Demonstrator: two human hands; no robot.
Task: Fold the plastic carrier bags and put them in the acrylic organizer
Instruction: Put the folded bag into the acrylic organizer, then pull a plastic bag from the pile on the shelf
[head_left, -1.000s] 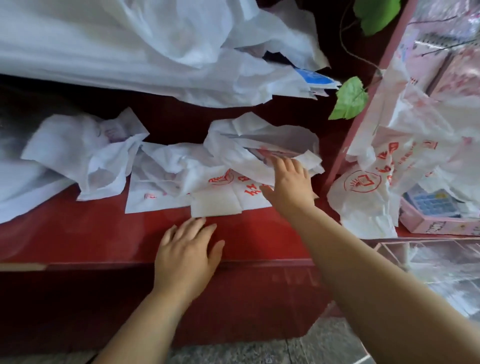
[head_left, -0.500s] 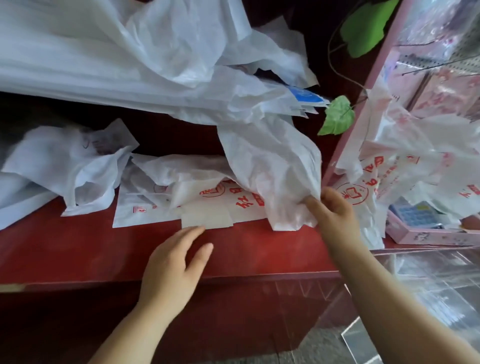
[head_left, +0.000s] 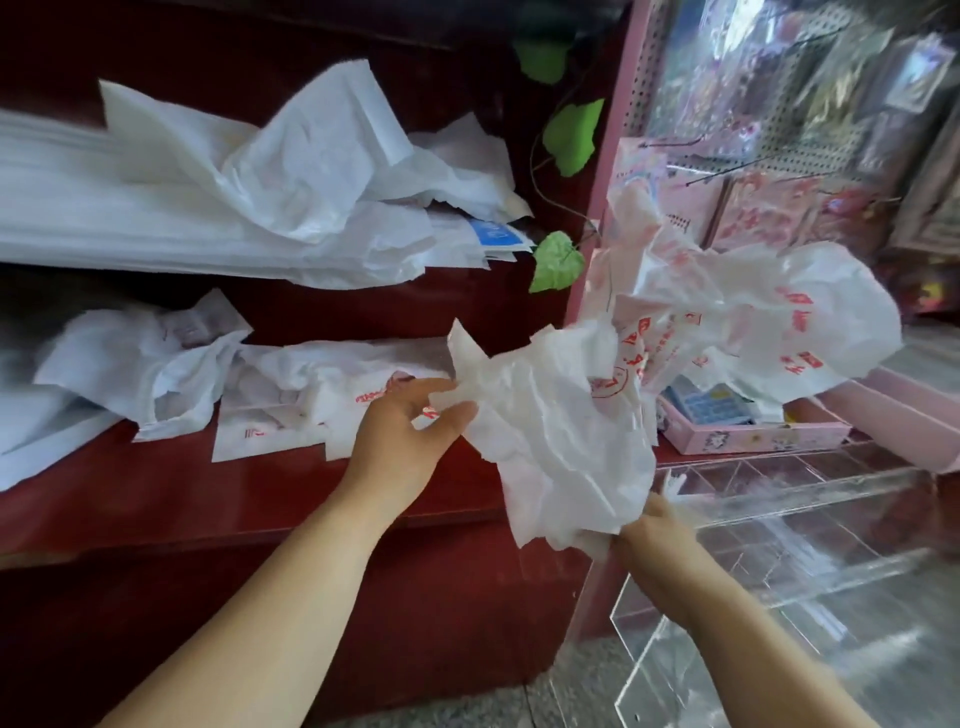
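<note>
Table: the red table (head_left: 156, 499) has other white bags (head_left: 291, 400) lying on it;
Change: one white bag (head_left: 561, 441) has come up off the table; it hangs near the clear organizer (head_left: 779, 519);
Grips: left grip (head_left: 400, 441) pinches its top; right grip (head_left: 654, 540) holds its bottom;
Next: folding can likely start

soft, even daylight, no hard shadows. motion blur smears the right side; wide-angle bending shows at the edges.

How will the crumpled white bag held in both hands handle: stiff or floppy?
Likely floppy: the white bag hangs in crumpled folds between the left hand and right hand. It is probably very light, since a pinch holds its upper edge up. The thin film may slip.
</note>
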